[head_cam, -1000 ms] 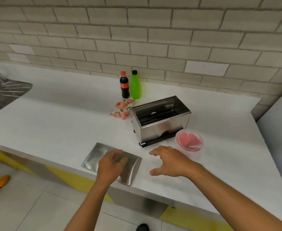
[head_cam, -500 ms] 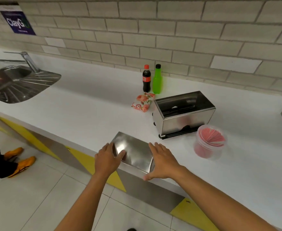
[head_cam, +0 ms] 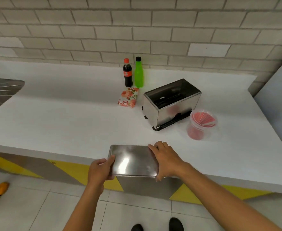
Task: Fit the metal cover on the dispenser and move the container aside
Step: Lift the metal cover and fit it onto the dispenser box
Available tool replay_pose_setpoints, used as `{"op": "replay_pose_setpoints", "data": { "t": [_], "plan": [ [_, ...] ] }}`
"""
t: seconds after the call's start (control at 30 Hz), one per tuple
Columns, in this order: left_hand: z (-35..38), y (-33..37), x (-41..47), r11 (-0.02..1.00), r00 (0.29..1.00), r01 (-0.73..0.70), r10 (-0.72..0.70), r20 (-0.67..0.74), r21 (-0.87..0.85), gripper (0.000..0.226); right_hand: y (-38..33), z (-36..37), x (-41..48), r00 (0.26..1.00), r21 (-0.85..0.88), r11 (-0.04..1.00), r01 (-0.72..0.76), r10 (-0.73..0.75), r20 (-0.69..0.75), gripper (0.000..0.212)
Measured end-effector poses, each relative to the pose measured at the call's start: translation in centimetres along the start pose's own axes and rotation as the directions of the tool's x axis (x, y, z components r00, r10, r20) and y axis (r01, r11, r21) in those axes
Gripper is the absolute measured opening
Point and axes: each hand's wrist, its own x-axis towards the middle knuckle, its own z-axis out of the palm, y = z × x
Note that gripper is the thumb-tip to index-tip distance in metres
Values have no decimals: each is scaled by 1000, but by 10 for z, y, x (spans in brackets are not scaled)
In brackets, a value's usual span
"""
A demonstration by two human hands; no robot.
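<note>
Hands gripping metal cover (head_cam: pixel 133 160) at table (head_cam: pixel 70 122) front edge, left hand (head_cam: pixel 101 169) & right hand (head_cam: pixel 166 160) clamped on opposite sides; open dispenser (head_cam: pixel 172 104) w/ container (head_cam: pixel 202 125) beyond.

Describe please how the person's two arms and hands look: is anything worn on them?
Both forearms are bare, with no sleeve in view. The left hand and the right hand wear no gloves. No watch, bracelet or ring shows on the wrists or fingers.

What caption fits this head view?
Both hands, left and right, grip the metal cover at the counter's edge, dispenser open behind.
</note>
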Motion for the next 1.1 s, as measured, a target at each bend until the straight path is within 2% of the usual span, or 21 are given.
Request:
{"op": "replay_pose_setpoints", "data": {
  "t": [0.07,0.17,0.27,0.33,0.43,0.5,0.57,0.6,0.67,0.73,0.8,0.9,1.0,1.1],
  "plan": [
    [-11,5,-1,999,992,31,-34,118,31,44,-3,-1,-5,1000,-3,1000,-14,14,1,146],
    [-21,16,-3,997,949,-17,-8,316,77,42,-6,-3,-11,998,-3,998,-63,63,-16,144],
    [-27,31,-6,999,897,-44,40,439,-1,34,-8,-11,-19,987,57,986,-155,157,-31,148],
    [-32,45,-11,997,880,-56,76,470,-57,33,-7,-26,-24,975,154,965,-214,220,-17,156],
    [-43,66,-19,987,875,-79,137,463,-143,38,-3,-59,-36,966,419,872,-255,250,66,161],
    [-52,77,-23,972,865,-107,195,463,-210,43,0,-82,-47,972,562,798,-219,230,51,150],
    [-55,89,-26,953,860,-134,249,446,-273,40,6,-102,-58,977,674,724,-148,214,-15,118],
    [-53,94,-27,943,857,-146,272,438,-299,37,11,-111,-61,978,729,677,-100,202,-53,94],
    [-44,106,-31,933,851,-172,303,429,-317,38,23,-130,-63,973,790,612,-28,197,-118,60],
    [-26,117,-37,936,848,-212,318,423,-280,42,39,-147,-61,966,822,569,-7,215,-140,43],
    [-1,126,-42,943,863,-264,325,386,-203,40,59,-160,-55,956,858,513,11,246,-159,36],
    [47,139,-41,949,918,-298,313,244,-98,32,92,-176,-41,934,881,472,15,308,-181,29],
    [95,154,-35,942,939,-336,335,81,-2,42,131,-194,-24,922,889,458,-11,348,-168,30],
    [138,170,-25,930,935,-354,356,2,103,51,169,-212,-5,923,873,487,-29,349,-164,34]
  ]
}}
